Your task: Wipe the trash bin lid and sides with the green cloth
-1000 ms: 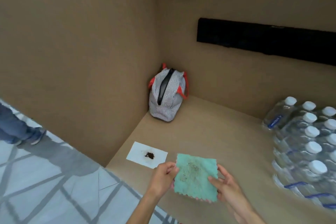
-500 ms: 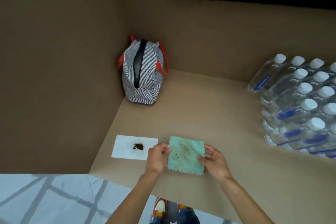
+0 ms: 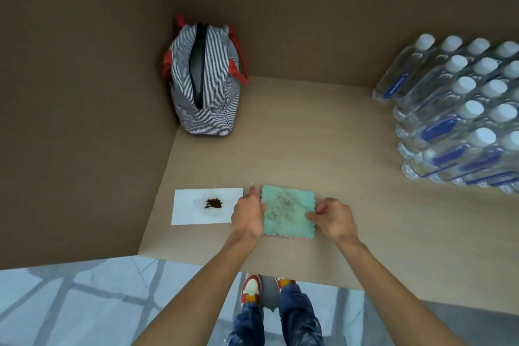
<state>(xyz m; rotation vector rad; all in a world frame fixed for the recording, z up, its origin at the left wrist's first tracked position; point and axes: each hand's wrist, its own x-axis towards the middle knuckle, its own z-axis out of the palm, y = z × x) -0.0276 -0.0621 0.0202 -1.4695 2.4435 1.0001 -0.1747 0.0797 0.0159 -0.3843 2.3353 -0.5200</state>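
Observation:
A square green cloth (image 3: 287,210) with dark specks on it lies spread low over the brown cardboard surface (image 3: 309,135), near its front edge. My left hand (image 3: 248,215) pinches the cloth's left edge. My right hand (image 3: 332,218) pinches its right edge. No trash bin appears anywhere in the head view.
Left of the cloth lies a white paper sheet (image 3: 191,212) with a small pile of dark crumbs (image 3: 214,203). A striped bag with red handles (image 3: 205,84) stands in the back left corner. A pack of water bottles (image 3: 463,115) fills the right side. Cardboard walls close off the back and left.
The view has tilted downward and my feet now show below the surface. Both hands have lowered the cloth from mid-air to just above or onto the cardboard, still holding its edges.

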